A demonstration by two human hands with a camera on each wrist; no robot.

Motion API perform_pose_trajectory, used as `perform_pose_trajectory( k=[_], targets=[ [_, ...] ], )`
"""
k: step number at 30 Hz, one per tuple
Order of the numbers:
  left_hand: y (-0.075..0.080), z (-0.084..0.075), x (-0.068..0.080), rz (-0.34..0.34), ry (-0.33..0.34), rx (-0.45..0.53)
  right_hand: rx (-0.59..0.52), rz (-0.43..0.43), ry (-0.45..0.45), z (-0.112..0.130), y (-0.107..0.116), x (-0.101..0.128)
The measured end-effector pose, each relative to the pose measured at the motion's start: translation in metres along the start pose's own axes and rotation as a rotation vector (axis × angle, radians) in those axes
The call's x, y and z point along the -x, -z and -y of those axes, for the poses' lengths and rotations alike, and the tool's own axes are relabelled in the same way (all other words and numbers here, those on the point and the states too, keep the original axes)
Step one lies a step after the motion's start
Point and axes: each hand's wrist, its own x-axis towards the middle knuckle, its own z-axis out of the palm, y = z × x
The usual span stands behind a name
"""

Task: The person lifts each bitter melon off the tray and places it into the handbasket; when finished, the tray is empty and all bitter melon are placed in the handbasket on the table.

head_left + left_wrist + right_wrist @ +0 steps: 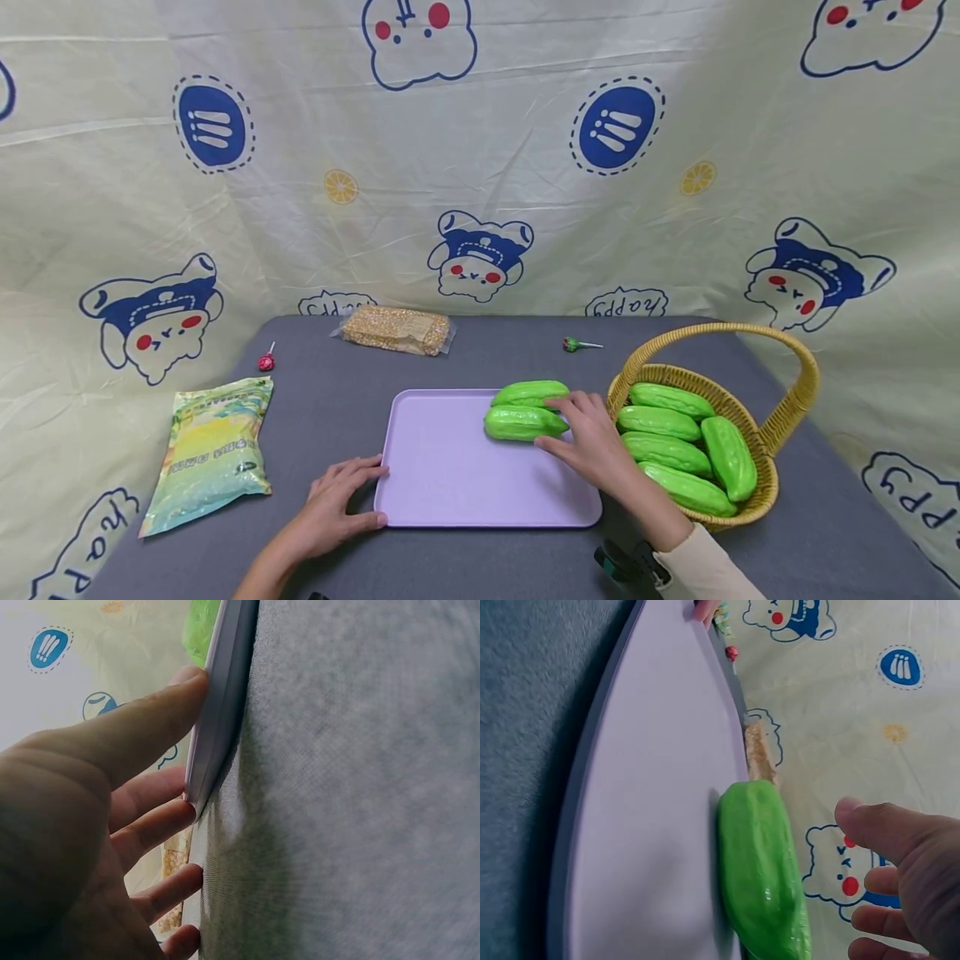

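Two gourds (pixel 525 408) lay on purple tray (pixel 450 467); four left in basket (pixel 780 433). Right hand (pixel 592 442) loose beside them, apparently released. Left hand (pixel 337 500) relaxed, steadying tray corner.

two green gourds (pixel 525 408) on lilac tray (pixel 450 475)
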Motion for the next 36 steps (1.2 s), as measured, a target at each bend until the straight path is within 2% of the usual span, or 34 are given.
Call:
perform_pose_trajectory(
  k=[9, 21, 36],
  targets=[
    [0.0, 0.0, 0.0, 0.001, -0.006, 0.003, 0.02, 0.042, 0.005, -0.001, -0.015, -0.014],
    [-0.001, 0.002, 0.0, -0.01, -0.02, -0.013, 0.054, 0.147, -0.053, 0.0, -0.028, -0.024],
    [0.0, 0.001, 0.0, -0.01, -0.036, -0.029, 0.036, 0.172, -0.053, -0.005, -0.035, -0.027]
  ],
)
